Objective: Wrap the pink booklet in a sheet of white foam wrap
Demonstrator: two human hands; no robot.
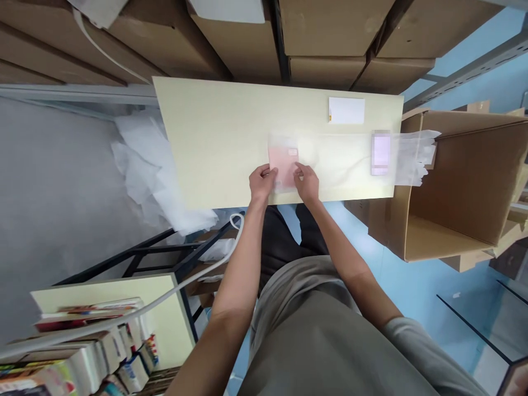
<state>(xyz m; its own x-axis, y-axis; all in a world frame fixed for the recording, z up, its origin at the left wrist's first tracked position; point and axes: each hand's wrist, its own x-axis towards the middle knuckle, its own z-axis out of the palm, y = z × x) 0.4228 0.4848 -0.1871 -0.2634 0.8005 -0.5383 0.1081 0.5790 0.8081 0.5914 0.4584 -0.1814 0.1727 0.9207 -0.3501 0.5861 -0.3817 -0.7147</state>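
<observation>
**Reader:** As the camera looks down from the person's head, what do the hands hold?

**Describer:** Both hands pinch one pink card in a clear sleeve (283,163), lying flat near the front edge of the pale table (214,143). The left hand (261,182) grips its left lower edge, the right hand (307,181) its right lower edge, fingers closed on it.

**Reader:** How would it handle?

**Describer:** It looks thin, light and bendy, and the plastic is likely slippery. Holding it by the two opposite edges seems safest against creasing.

**Reader:** How many things are there?

**Describer:** One pink card, one white card (346,110) at the back, and one blurred lilac item (380,152) under a stack of clear bags (410,154) whose number cannot be told. One open cardboard box (462,181) stands to the right.
</observation>
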